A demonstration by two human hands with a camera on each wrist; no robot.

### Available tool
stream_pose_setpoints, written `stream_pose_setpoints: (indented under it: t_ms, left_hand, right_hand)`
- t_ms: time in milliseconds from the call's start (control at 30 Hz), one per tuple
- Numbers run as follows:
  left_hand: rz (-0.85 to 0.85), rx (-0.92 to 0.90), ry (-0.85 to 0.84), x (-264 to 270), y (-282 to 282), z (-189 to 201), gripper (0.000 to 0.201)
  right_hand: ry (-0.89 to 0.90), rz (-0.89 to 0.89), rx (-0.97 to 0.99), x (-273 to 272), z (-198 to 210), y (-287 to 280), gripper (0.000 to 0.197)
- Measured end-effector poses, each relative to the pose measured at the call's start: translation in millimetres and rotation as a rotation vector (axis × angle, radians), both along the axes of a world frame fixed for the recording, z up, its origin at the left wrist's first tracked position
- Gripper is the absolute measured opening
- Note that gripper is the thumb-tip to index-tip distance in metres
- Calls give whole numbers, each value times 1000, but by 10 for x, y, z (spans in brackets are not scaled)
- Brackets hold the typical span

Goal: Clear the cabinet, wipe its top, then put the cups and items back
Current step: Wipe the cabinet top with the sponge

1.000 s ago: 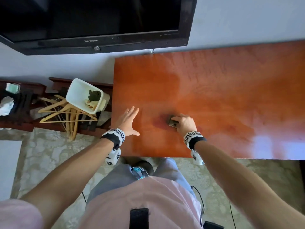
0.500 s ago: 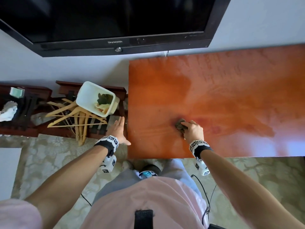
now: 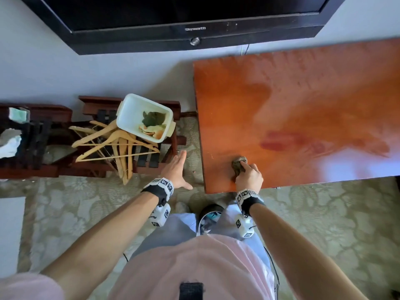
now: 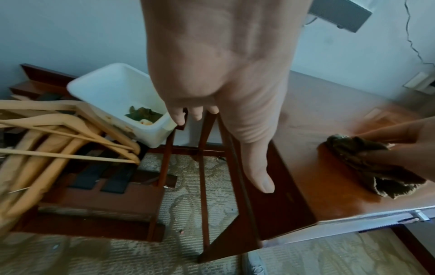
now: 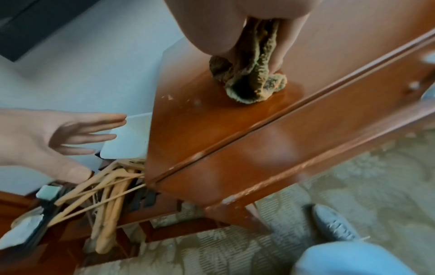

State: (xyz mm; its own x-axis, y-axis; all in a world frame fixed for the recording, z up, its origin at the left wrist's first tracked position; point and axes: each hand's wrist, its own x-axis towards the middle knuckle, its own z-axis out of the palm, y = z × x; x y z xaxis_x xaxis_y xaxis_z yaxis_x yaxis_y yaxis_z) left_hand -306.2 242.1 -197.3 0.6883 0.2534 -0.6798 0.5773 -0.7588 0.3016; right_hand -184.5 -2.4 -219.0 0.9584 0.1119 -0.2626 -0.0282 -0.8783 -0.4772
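Cabinet top (image 3: 303, 100) fills right half of head view, bare, streaked wet. Crumpled cloth (image 3: 238, 164) pressed near lower-left corner, clamped in curled fingers of right hand (image 3: 249, 177). Left edge lies just left of cloth, front edge just below; open room runs up and right. Left hand (image 3: 176, 171) held off left edge, fingers straight, holding nothing.

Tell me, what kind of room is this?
Probably a bedroom or a hotel room. A flat-screen TV hangs on the wall above a wooden cabinet, wooden clothes hangers lie piled on a low rack, and patterned carpet covers the floor.
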Motion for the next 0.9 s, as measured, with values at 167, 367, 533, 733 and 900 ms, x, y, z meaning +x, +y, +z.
stream_pose_setpoints:
  t_ms: [167, 367, 533, 733, 900]
  left_hand:
    - [84, 38, 16, -462, 392, 4, 152]
    - [191, 64, 57, -809, 565, 16, 151]
    - [307, 108, 45, -882, 544, 101, 148]
    - [398, 124, 31, -725, 409, 187, 147]
    - [411, 66, -18, -179, 74, 159, 139]
  right_hand:
    - [87, -237, -18, -236, 29, 504, 59]
    - [139, -156, -13, -174, 71, 1174, 57]
    - [237, 160, 172, -27, 241, 2093, 47]
    - [213, 105, 393, 450, 534, 2288, 47]
    - [79, 69, 290, 1483, 470, 1605, 49]
